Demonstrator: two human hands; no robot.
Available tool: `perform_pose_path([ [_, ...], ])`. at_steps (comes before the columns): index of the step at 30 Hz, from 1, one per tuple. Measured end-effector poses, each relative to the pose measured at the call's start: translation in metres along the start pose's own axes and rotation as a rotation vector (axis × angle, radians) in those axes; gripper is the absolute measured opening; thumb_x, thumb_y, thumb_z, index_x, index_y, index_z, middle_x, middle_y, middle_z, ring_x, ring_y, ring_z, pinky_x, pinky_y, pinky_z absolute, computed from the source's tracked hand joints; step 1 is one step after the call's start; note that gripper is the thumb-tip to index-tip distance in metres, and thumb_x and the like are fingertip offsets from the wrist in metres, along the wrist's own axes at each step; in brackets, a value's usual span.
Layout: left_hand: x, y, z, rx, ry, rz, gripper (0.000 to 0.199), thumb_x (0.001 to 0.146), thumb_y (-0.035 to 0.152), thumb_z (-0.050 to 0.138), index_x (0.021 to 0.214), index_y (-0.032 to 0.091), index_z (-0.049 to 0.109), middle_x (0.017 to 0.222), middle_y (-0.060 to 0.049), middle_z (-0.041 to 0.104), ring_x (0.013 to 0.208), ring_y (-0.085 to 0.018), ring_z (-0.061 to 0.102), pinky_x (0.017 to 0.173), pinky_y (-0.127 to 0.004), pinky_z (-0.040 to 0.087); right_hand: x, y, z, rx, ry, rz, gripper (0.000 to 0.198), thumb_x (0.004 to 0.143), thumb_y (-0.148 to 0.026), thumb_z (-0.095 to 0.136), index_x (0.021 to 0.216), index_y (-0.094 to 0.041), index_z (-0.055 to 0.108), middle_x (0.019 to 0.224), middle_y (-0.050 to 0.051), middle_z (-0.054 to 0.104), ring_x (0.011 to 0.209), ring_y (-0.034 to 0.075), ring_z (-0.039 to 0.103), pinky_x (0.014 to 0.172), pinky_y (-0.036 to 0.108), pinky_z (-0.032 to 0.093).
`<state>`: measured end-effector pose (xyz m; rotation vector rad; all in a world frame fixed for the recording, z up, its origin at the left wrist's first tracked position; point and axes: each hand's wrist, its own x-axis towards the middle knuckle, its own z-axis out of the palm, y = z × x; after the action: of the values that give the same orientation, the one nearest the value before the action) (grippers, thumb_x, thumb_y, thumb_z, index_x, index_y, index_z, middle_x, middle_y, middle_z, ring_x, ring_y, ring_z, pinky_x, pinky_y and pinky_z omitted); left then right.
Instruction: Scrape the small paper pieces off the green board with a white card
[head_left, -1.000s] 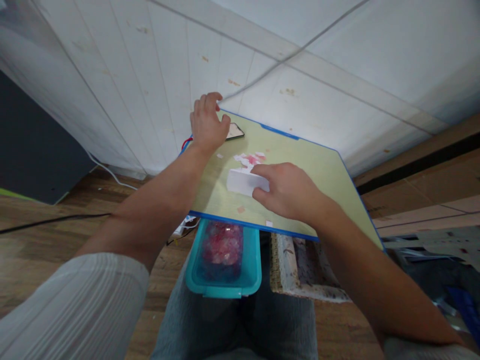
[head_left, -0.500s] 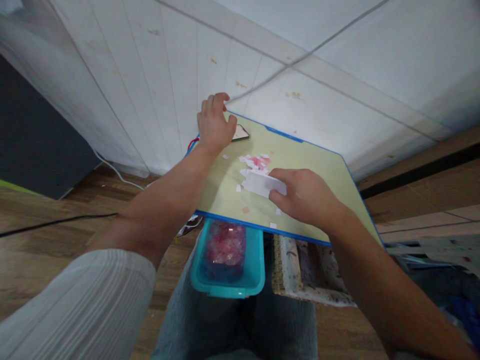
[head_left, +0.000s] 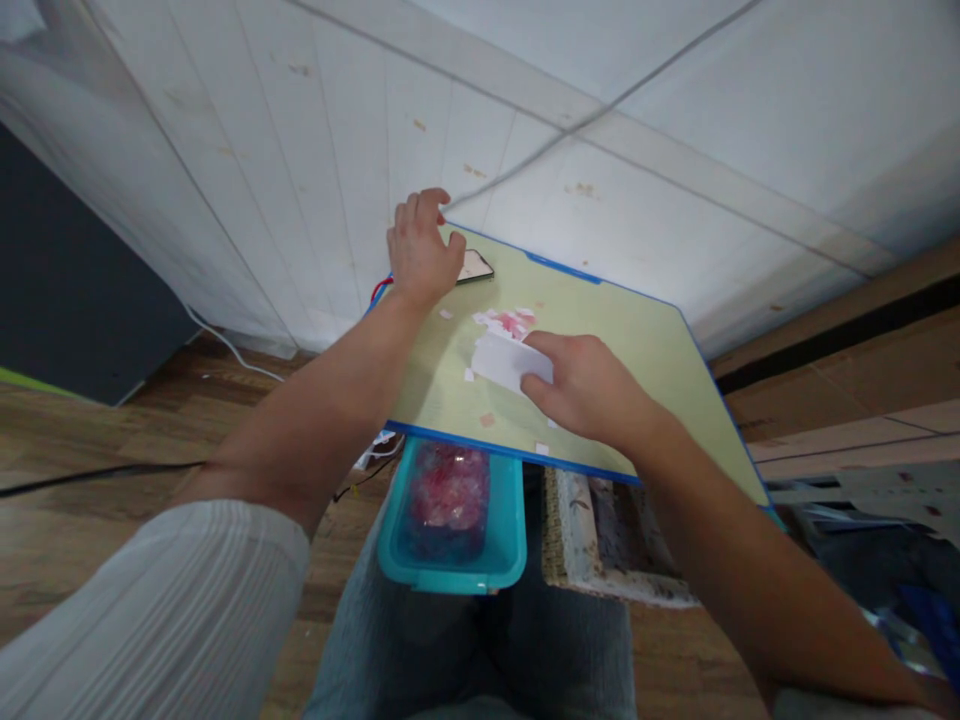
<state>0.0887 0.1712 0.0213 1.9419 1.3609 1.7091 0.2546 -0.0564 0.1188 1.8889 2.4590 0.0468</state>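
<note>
My right hand (head_left: 581,385) pinches a white piece of card (head_left: 501,362) between thumb and fingers. The card's lower edge is at the yellow board (head_left: 615,310) with its blue rim, beside a small heap of white and pink paper scraps (head_left: 513,323). A few loose scraps lie around it. At the board's far left corner, my left hand (head_left: 424,250) is curled over the edge, its thumb on the near side; its fingertips are partly hidden. Just right of that thumb lies a phone (head_left: 475,266), partly covered by the hand.
Below the board's near edge, a turquoise tub (head_left: 506,540) holds a clear bag of pinkish pieces (head_left: 450,500). Right of it stands a fabric-lined woven basket (head_left: 555,530). A white wall (head_left: 360,150) rises behind the board. Cardboard (head_left: 840,370) is at the right.
The right hand and the card have shifted slightly left, close against the scrap heap. My left hand stays at the board's corner. The whole view has moved a little.
</note>
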Motion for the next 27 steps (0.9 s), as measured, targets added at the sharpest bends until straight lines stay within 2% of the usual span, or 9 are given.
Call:
perform_pose_path([
  [3, 0.0, 0.001, -0.001, 0.046, -0.001, 0.001, 0.034, 0.087, 0.051, 0.068, 0.112, 0.031, 0.056, 0.115, -0.01, 0.064, 0.134, -0.032, 0.049, 0.107, -0.053, 0.041, -0.002, 0.0, -0.001, 0.005, -0.007, -0.009, 0.031, 0.091, -0.03, 0.052, 0.111, -0.017, 0.071, 0.09, 0.011, 0.076, 0.082, 0.026, 0.068, 0.073, 0.031, 0.042],
  [7, 0.0, 0.007, -0.005, 0.066, -0.048, -0.049, 0.035, 0.089, 0.055, 0.063, 0.112, 0.029, 0.056, 0.117, -0.011, 0.065, 0.138, -0.029, 0.043, 0.108, -0.053, 0.037, -0.019, 0.007, -0.005, 0.03, -0.045, 0.044, 0.029, 0.089, -0.029, 0.054, 0.109, -0.017, 0.072, 0.081, 0.008, 0.074, 0.072, 0.023, 0.065, 0.067, 0.03, 0.04],
  [15, 0.0, 0.006, -0.004, 0.003, -0.02, -0.03, 0.034, 0.086, 0.042, 0.067, 0.117, 0.031, 0.056, 0.119, -0.011, 0.063, 0.136, -0.033, 0.048, 0.105, -0.053, 0.04, -0.05, 0.015, -0.007, 0.168, -0.062, 0.065, 0.022, 0.088, -0.028, 0.055, 0.098, -0.018, 0.072, 0.079, 0.005, 0.072, 0.067, 0.02, 0.062, 0.065, 0.028, 0.039],
  [20, 0.0, 0.008, -0.006, 0.017, -0.044, -0.065, 0.034, 0.086, 0.052, 0.066, 0.11, 0.029, 0.057, 0.118, -0.011, 0.064, 0.136, -0.029, 0.045, 0.106, -0.051, 0.037, -0.042, 0.003, -0.004, 0.129, -0.055, 0.032, 0.021, 0.089, -0.028, 0.054, 0.098, -0.019, 0.071, 0.08, 0.006, 0.072, 0.071, 0.021, 0.064, 0.067, 0.029, 0.04],
  [24, 0.0, 0.014, -0.009, 0.046, -0.074, -0.103, 0.041, 0.084, 0.066, 0.061, 0.101, 0.03, 0.056, 0.113, -0.009, 0.065, 0.137, -0.026, 0.04, 0.107, -0.05, 0.034, -0.03, -0.007, -0.004, 0.058, 0.0, 0.007, 0.027, 0.091, -0.028, 0.053, 0.107, -0.018, 0.071, 0.088, 0.01, 0.075, 0.078, 0.024, 0.066, 0.073, 0.031, 0.041],
  [27, 0.0, 0.013, -0.009, 0.051, -0.065, -0.091, 0.038, 0.084, 0.063, 0.062, 0.101, 0.03, 0.056, 0.112, -0.009, 0.065, 0.137, -0.027, 0.041, 0.107, -0.052, 0.034, -0.027, -0.01, -0.007, 0.042, 0.013, 0.033, 0.027, 0.091, -0.03, 0.053, 0.107, -0.018, 0.071, 0.087, 0.009, 0.075, 0.075, 0.023, 0.066, 0.071, 0.031, 0.041],
])
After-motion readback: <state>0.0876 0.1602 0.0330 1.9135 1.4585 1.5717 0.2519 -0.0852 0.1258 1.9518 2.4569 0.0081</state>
